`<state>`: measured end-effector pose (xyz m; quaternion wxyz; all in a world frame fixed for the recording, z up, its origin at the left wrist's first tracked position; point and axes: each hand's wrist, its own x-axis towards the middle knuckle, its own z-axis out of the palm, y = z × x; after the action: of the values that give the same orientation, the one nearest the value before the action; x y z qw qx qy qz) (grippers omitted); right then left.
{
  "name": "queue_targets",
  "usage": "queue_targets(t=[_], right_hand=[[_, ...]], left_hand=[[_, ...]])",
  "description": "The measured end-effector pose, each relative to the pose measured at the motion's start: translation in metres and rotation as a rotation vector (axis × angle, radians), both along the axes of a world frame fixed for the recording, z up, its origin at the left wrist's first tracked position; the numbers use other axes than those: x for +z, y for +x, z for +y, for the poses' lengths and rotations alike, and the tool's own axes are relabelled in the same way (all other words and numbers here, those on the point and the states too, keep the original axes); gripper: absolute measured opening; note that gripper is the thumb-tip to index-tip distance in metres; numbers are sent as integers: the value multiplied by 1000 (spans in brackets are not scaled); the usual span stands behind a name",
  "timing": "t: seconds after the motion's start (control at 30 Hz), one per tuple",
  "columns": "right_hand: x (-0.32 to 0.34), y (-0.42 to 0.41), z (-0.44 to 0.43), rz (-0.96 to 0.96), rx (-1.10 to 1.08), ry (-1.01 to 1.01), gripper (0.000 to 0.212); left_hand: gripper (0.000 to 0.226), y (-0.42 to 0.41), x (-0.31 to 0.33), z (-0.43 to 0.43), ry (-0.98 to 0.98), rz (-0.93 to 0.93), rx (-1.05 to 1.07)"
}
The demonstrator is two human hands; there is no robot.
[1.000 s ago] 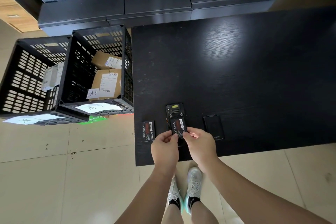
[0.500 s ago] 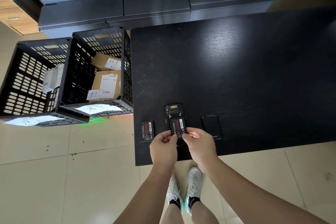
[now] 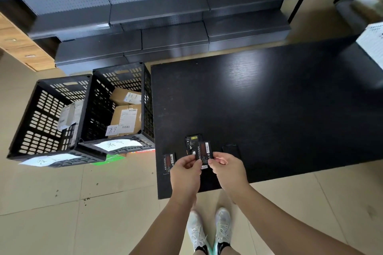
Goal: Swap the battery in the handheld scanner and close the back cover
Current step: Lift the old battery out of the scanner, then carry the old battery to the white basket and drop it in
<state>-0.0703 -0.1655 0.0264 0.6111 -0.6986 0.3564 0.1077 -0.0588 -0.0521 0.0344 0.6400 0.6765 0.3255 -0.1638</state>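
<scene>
Your left hand (image 3: pixel 185 168) and right hand (image 3: pixel 224 166) both pinch a battery (image 3: pixel 204 152) over the open scanner (image 3: pixel 191 144). A spare (image 3: pixel 169 160) lies at its 8 o'clock on the counter (image 3: pixel 269 109), the cover (image 3: pixel 231 151) at 3.

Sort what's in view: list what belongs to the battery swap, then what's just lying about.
Job: black handheld scanner, back open; black red-labelled battery in both hands; second matching battery on the table; black flat back cover.
Lying about: black slotted plastic crates; brown cardboard parcels.
</scene>
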Motion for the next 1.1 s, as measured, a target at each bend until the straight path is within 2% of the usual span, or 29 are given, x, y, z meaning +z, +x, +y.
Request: queue_targets(t=[0.17,0.43,0.7,0.87,1.1], right_hand=[[49,-4,-13,-43,-60,-2,27],[117,-30,-68,-165,-296,-21,24],[150,-90,-163,-273,-602,-30,22],[161,-132,-230,-325,-741,-40,26],[171,-188,-353,-379,-872,-18,18]], left_hand=[[17,3,44,-12,-6,-77,-76],[17,7,98,-75,-68,-182,-283],[17,-24,131,-186,-170,-237,-596],[16,-54,147,-264,-201,-242,-727],[14,-98,167,-398,-276,-218,-871]])
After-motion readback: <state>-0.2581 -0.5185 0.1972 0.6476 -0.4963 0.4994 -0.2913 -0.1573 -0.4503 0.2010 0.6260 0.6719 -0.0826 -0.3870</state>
